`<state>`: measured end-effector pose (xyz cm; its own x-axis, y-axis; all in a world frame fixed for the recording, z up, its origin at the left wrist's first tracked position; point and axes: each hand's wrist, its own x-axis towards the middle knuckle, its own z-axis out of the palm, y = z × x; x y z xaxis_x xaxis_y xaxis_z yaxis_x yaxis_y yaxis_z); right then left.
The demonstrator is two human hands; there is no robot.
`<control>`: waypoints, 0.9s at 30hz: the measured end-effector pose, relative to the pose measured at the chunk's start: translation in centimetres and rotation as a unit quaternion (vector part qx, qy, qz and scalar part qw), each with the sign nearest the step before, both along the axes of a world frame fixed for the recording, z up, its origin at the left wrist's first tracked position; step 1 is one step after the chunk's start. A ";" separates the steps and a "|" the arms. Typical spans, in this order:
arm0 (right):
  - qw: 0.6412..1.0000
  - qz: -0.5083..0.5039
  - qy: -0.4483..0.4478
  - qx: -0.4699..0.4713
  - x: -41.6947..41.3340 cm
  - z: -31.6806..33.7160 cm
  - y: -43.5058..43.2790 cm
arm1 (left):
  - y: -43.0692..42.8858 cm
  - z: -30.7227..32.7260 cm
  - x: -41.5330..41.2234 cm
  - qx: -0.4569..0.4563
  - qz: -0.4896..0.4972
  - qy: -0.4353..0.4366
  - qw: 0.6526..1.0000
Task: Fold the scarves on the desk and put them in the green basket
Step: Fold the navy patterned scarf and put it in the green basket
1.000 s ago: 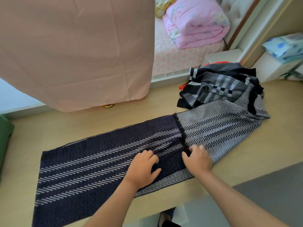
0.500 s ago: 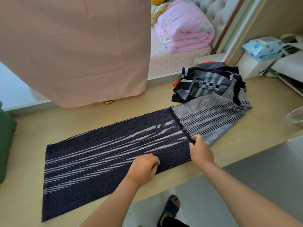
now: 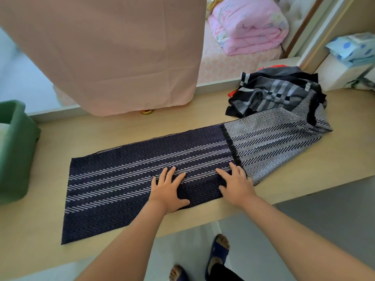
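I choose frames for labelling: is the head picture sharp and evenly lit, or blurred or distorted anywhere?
Head view: soft, even daylight, no strong glare; the navy scarf, left hand and right hand are sharp; the green basket at the left edge looks softer; wide-angle stretching toward the corners.

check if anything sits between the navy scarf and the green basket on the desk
Nothing visible: only desk shows between the navy scarf and the green basket at far left. The left hand and right hand press flat on it.
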<state>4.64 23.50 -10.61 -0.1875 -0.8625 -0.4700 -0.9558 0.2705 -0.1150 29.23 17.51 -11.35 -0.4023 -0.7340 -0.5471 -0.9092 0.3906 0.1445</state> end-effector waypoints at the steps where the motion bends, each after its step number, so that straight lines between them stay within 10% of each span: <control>1: 1.000 0.007 0.000 0.007 0.5 0.3 0.0 | -0.4 0.5 0.4 0.004 0.007 -0.002 1.000; 10: 0.991 0.011 -0.126 0.042 2.3 2.4 0.0 | -1.9 3.4 -0.5 -0.030 0.018 -0.036 0.999; 27: 0.955 -0.259 -0.065 -0.126 -31.3 3.9 0.6 | -2.1 4.8 -35.6 -0.009 -0.077 0.193 0.978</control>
